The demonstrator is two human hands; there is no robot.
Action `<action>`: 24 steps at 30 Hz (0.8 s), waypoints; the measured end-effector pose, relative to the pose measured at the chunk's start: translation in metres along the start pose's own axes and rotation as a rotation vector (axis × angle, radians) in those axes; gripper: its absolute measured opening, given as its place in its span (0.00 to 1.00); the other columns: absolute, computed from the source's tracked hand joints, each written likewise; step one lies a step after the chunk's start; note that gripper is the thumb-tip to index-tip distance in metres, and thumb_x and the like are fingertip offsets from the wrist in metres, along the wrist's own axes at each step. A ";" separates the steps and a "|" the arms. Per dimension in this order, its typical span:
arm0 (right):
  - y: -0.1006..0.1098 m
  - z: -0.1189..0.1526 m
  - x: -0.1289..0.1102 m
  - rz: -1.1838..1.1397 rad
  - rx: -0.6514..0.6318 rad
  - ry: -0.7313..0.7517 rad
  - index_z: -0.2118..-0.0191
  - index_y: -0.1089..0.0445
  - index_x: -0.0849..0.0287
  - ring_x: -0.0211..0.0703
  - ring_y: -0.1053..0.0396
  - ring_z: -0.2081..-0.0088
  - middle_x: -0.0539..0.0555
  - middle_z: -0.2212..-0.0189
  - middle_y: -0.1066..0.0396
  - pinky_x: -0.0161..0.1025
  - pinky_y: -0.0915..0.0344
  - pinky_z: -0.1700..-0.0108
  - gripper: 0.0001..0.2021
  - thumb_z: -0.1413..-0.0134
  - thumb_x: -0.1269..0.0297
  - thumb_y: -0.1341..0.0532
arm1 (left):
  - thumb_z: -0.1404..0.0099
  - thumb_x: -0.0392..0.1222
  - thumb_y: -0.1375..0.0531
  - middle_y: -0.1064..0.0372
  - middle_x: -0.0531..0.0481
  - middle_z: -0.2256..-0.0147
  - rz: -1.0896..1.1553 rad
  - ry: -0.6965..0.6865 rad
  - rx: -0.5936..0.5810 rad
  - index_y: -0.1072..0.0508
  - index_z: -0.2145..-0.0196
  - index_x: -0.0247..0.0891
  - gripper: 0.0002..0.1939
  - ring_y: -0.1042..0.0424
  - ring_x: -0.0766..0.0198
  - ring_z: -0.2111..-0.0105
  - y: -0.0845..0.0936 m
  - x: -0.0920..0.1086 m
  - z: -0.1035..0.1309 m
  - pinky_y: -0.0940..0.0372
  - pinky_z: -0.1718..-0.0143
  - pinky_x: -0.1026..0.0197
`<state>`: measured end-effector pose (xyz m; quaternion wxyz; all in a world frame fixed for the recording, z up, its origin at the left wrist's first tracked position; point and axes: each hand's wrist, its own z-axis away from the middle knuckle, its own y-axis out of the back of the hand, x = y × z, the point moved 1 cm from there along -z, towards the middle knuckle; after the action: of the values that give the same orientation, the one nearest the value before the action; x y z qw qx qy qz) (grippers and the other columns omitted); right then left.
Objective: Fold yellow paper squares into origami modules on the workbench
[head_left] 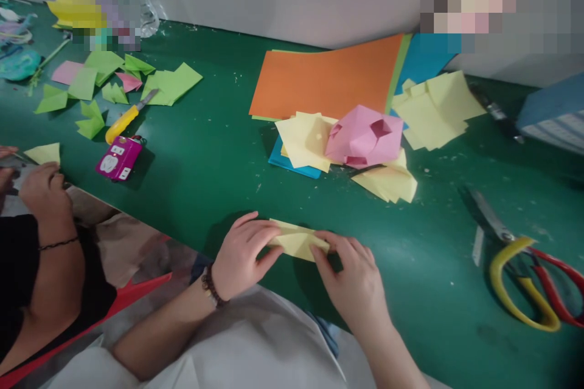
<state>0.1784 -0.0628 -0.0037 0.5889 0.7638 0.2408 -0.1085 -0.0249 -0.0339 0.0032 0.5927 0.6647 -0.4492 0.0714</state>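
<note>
In the head view, a folded pale yellow paper [298,239] lies flat near the front edge of the green table [219,152], just ahead of the person's body. It is a small, low, elongated shape with a raised crease line along its top and a pointed flap at the middle. The left hand [241,258] presses its fingers on the paper's left end, the grip closed on that edge; a bead bracelet circles the wrist. The right hand [356,279] pinches the paper's right end with fingertips, also closed on it.

Beyond it sit a pink folded paper form [365,134] on loose yellow squares [303,140], with orange sheets [326,79] behind. Scissors [524,267] with yellow and red handles lie to the right. At far left, another person's hand [43,188] holds a yellow scrap near a yellow utility knife [125,120].
</note>
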 end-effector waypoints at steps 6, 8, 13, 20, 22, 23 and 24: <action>-0.002 -0.006 -0.004 0.100 0.012 0.000 0.57 0.31 0.60 0.39 0.32 0.73 0.49 0.76 0.29 0.38 0.41 0.66 0.09 0.37 0.63 0.44 | 0.33 0.35 0.42 0.29 0.51 0.71 -0.103 0.051 -0.008 0.28 0.53 0.41 0.11 0.33 0.59 0.59 -0.002 0.000 -0.003 0.36 0.54 0.53; -0.001 -0.007 -0.005 0.104 0.002 0.016 0.59 0.30 0.58 0.39 0.33 0.73 0.49 0.75 0.28 0.38 0.42 0.66 0.06 0.38 0.65 0.43 | 0.33 0.36 0.42 0.31 0.52 0.72 -0.117 0.064 -0.031 0.26 0.59 0.42 0.07 0.35 0.59 0.60 -0.001 0.001 -0.003 0.37 0.55 0.54; -0.001 -0.007 -0.006 0.064 0.001 0.018 0.65 0.28 0.57 0.39 0.32 0.71 0.50 0.73 0.26 0.38 0.42 0.65 0.04 0.41 0.68 0.40 | 0.32 0.37 0.43 0.32 0.52 0.73 -0.163 0.074 -0.053 0.25 0.60 0.42 0.06 0.37 0.59 0.62 -0.002 0.003 -0.006 0.39 0.55 0.54; -0.002 -0.009 -0.005 0.046 0.019 0.018 0.64 0.26 0.59 0.39 0.32 0.70 0.50 0.72 0.25 0.38 0.41 0.65 0.04 0.42 0.69 0.39 | 0.32 0.36 0.44 0.34 0.51 0.73 -0.222 0.063 -0.102 0.24 0.61 0.41 0.08 0.38 0.59 0.62 0.000 0.005 -0.011 0.39 0.51 0.51; -0.002 -0.009 -0.004 0.040 0.017 0.021 0.65 0.26 0.59 0.39 0.32 0.70 0.50 0.72 0.25 0.38 0.41 0.65 0.04 0.42 0.69 0.39 | 0.32 0.36 0.44 0.34 0.51 0.73 -0.230 0.064 -0.105 0.24 0.61 0.41 0.08 0.38 0.60 0.62 0.001 0.005 -0.012 0.39 0.50 0.51; -0.002 -0.009 -0.004 0.039 0.015 0.021 0.65 0.26 0.59 0.39 0.32 0.70 0.50 0.72 0.25 0.38 0.41 0.65 0.04 0.42 0.69 0.39 | 0.32 0.36 0.43 0.34 0.51 0.73 -0.234 0.065 -0.107 0.24 0.61 0.41 0.08 0.38 0.60 0.62 0.001 0.005 -0.013 0.39 0.49 0.50; -0.002 -0.009 -0.004 0.039 0.015 0.020 0.65 0.26 0.59 0.39 0.32 0.70 0.50 0.72 0.25 0.38 0.41 0.65 0.04 0.42 0.69 0.39 | 0.32 0.36 0.43 0.34 0.51 0.74 -0.237 0.065 -0.110 0.24 0.60 0.41 0.08 0.38 0.60 0.62 0.001 0.005 -0.013 0.39 0.49 0.50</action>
<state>0.1728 -0.0546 -0.0005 0.5827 0.7738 0.2310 -0.0913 -0.0169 -0.0255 0.0105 0.6466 0.6771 -0.3512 -0.0025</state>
